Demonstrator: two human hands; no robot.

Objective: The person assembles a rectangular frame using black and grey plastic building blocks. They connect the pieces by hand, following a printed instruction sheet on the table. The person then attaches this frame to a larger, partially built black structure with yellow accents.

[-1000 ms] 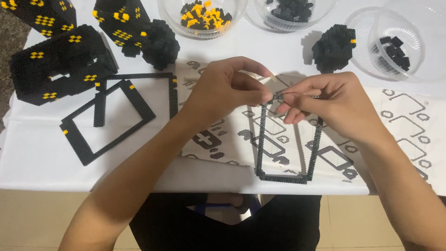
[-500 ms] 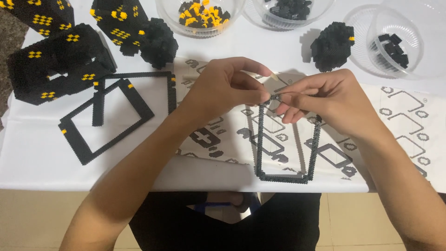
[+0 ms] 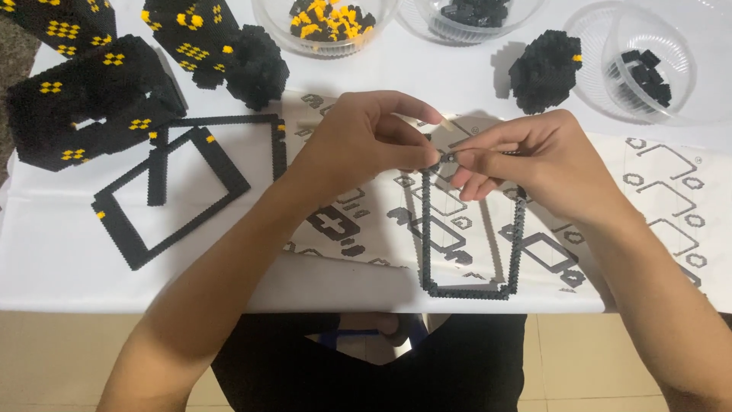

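Note:
A thin black rectangular frame of small bricks [image 3: 467,288] lies over a printed instruction sheet [image 3: 656,198] near the table's front edge. Its far side sits under my fingers. My left hand [image 3: 358,145] pinches that far side with thumb and forefinger at the left corner. My right hand [image 3: 534,164] meets it fingertip to fingertip and pinches the same far side, with a tiny black piece between the fingertips.
Two black frames [image 3: 175,183] lie at the left beside black-and-yellow block builds [image 3: 84,95]. A black lump [image 3: 255,69] and another [image 3: 545,69] stand further back. Clear bowls hold yellow-and-black pieces [image 3: 328,19] and black pieces [image 3: 644,72].
Both hands stay on the frame's far side; the fingertips have shifted only slightly. The frame has not moved.

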